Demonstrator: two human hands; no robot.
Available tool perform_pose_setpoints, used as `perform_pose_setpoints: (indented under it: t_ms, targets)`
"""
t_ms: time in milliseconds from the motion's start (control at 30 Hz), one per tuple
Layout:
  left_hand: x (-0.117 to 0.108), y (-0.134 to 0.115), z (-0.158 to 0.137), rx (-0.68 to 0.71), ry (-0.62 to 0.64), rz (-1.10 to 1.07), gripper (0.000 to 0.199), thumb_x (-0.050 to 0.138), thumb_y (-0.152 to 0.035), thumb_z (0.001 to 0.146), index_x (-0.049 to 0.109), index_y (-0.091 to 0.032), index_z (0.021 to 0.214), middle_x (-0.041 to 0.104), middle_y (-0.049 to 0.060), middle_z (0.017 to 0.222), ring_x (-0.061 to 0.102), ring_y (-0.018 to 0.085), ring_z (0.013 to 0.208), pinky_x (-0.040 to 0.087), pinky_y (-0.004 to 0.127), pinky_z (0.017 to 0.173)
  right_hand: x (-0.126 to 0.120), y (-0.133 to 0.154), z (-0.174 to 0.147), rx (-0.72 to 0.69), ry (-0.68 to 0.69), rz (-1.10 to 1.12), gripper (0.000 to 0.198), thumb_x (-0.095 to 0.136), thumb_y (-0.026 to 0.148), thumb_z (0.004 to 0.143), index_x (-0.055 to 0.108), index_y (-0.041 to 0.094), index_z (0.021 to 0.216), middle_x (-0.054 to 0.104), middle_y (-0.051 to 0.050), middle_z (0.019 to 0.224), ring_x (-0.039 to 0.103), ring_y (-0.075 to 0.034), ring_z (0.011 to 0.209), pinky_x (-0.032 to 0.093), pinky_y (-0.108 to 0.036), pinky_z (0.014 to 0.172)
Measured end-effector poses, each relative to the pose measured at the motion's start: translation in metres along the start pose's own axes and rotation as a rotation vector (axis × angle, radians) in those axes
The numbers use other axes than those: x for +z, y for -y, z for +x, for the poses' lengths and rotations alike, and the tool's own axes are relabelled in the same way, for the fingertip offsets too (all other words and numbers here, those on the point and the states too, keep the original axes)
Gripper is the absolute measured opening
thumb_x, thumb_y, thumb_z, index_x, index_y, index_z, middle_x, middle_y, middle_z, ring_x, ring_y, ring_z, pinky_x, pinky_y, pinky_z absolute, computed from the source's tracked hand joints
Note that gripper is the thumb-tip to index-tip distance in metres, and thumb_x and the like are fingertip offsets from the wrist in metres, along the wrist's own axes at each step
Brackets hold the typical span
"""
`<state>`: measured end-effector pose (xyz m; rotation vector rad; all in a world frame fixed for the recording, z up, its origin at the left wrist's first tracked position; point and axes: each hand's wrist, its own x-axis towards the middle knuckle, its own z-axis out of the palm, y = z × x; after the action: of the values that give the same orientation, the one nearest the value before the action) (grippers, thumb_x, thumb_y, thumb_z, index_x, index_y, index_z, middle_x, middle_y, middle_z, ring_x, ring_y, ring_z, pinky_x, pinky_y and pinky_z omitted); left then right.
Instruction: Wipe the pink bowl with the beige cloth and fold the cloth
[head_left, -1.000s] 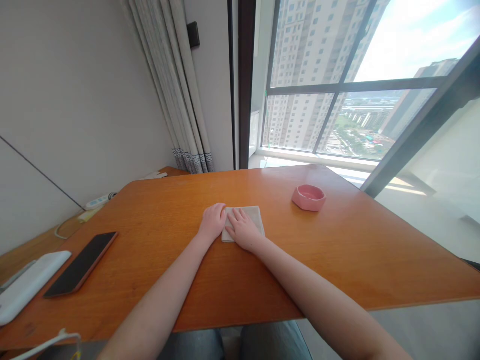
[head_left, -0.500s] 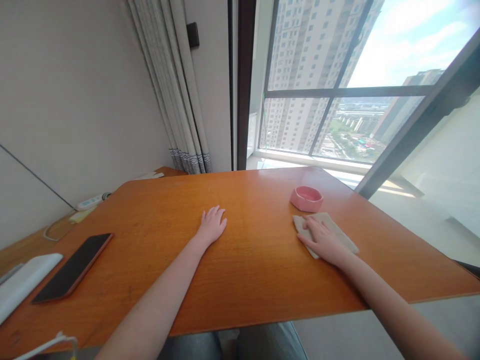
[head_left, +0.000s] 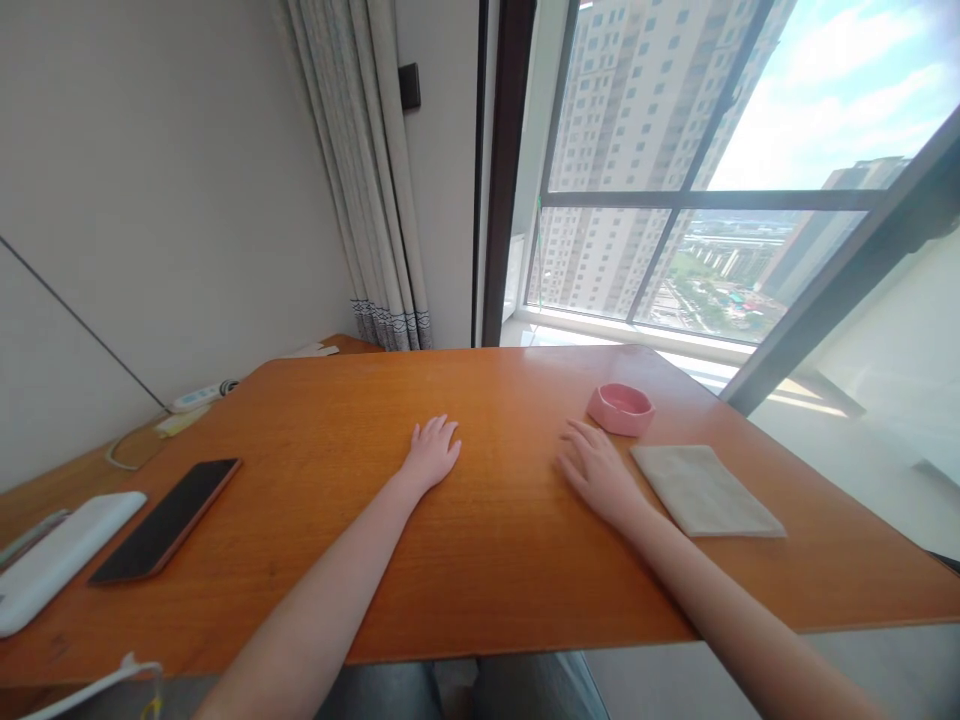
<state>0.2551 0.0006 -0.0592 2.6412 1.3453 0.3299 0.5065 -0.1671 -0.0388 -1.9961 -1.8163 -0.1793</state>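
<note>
My left hand (head_left: 433,452) lies palm down on the wooden table (head_left: 495,570), its fingers spread and nothing in it. Left of the folded cloth, my right hand (head_left: 597,470) rests low over the tabletop with its fingers stretched out, holding nothing. The beige folded cloth (head_left: 705,490) lies flat on the right side of the table, apart from the fingers. Just beyond the right hand stands a pink angular bowl (head_left: 621,410), close to the cloth's far edge.
At the left, a dark phone-like slab (head_left: 169,520) lies beside a white flat case (head_left: 67,560). A white cable (head_left: 97,690) crosses the near left corner. A power strip (head_left: 196,397) sits by the wall. Curtain (head_left: 375,180) and large windows stand behind the table.
My right hand has come off the cloth and moved left onto the bare tabletop. The cloth now lies flat, farther right. My left hand stays in place; the view has shifted slightly.
</note>
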Motion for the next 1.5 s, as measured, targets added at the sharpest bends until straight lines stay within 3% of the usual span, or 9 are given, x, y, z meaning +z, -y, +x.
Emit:
perform_pose_setpoints:
  t_ms: [67,200,300,367,500,733,867,1167,1500]
  targets:
    - [0.0,0.0,0.0,-0.004,0.0,0.005,0.044,0.036,-0.036,0.089,0.046,-0.022,0.129,0.038,0.011,0.145,0.031,0.026,0.135,0.018,0.052,0.111,0.026,0.039,0.019,0.052,0.038,0.028,0.048,0.038,0.039,0.089,0.044,0.015,0.13,0.034,-0.015,0.145,0.033,-0.025,0.133,0.026,-0.043,0.108]
    - [-0.001,-0.002,-0.001,-0.005,-0.016,0.001,0.043,0.038,-0.035,0.089,0.046,-0.02,0.129,0.039,0.012,0.145,0.031,0.026,0.135,0.019,0.053,0.111,0.064,0.099,0.056,0.035,0.121,0.041,0.048,0.041,0.035,0.089,0.044,0.013,0.132,0.037,-0.016,0.144,0.035,-0.028,0.13,0.023,-0.044,0.108]
    - [-0.004,-0.001,0.001,0.025,-0.053,-0.063,0.038,0.041,-0.029,0.087,0.053,-0.019,0.122,0.046,0.012,0.139,0.038,0.026,0.13,0.025,0.051,0.109,0.078,0.124,0.074,0.054,0.078,0.063,0.042,0.039,0.027,0.089,0.048,0.013,0.127,0.05,-0.015,0.132,0.039,-0.027,0.125,0.024,-0.043,0.106]
    - [-0.006,-0.001,0.004,0.13,-0.068,-0.171,0.033,0.041,-0.02,0.086,0.059,-0.019,0.113,0.057,0.011,0.127,0.049,0.023,0.119,0.034,0.044,0.105,0.082,0.131,0.081,0.014,0.062,0.105,0.037,0.038,0.023,0.089,0.051,0.016,0.123,0.056,-0.012,0.125,0.044,-0.025,0.12,0.027,-0.04,0.104]
    - [-0.005,-0.002,0.011,0.253,-0.116,-0.282,0.028,0.04,-0.013,0.082,0.064,-0.018,0.096,0.066,0.008,0.102,0.058,0.019,0.1,0.043,0.034,0.093,0.084,0.127,0.088,-0.042,0.064,0.187,0.028,0.04,0.016,0.085,0.058,0.019,0.106,0.062,-0.007,0.112,0.051,-0.02,0.108,0.034,-0.032,0.097]
    - [-0.002,-0.007,0.018,0.107,-0.073,-0.211,0.02,0.041,-0.023,0.086,0.059,-0.022,0.095,0.068,0.005,0.092,0.062,0.019,0.084,0.044,0.029,0.073,0.085,0.115,0.097,0.001,0.119,0.204,0.025,0.041,0.013,0.081,0.06,0.019,0.096,0.062,-0.008,0.106,0.053,-0.019,0.102,0.037,-0.03,0.091]
    - [-0.003,-0.014,0.026,-0.051,-0.037,-0.107,0.018,0.045,-0.033,0.085,0.057,-0.022,0.081,0.066,0.005,0.076,0.061,0.021,0.072,0.04,0.029,0.063,0.087,0.111,0.099,0.006,0.121,0.233,0.029,0.038,0.011,0.082,0.062,0.019,0.097,0.061,-0.008,0.11,0.052,-0.019,0.106,0.036,-0.029,0.093]
    - [-0.005,-0.007,0.026,-0.005,-0.049,-0.209,0.022,0.041,-0.035,0.087,0.054,-0.02,0.077,0.063,0.001,0.073,0.056,0.015,0.067,0.036,0.026,0.059,0.087,0.112,0.096,-0.031,0.14,0.209,0.028,0.04,0.017,0.085,0.06,0.018,0.104,0.059,-0.009,0.115,0.05,-0.021,0.109,0.036,-0.032,0.095]
    - [-0.002,-0.011,0.026,0.005,-0.069,-0.212,0.023,0.039,-0.032,0.087,0.055,-0.02,0.076,0.062,0.002,0.074,0.055,0.016,0.067,0.035,0.027,0.058,0.089,0.112,0.096,-0.033,0.116,0.215,0.026,0.038,0.019,0.087,0.059,0.017,0.102,0.06,-0.009,0.113,0.051,-0.021,0.108,0.036,-0.032,0.096]
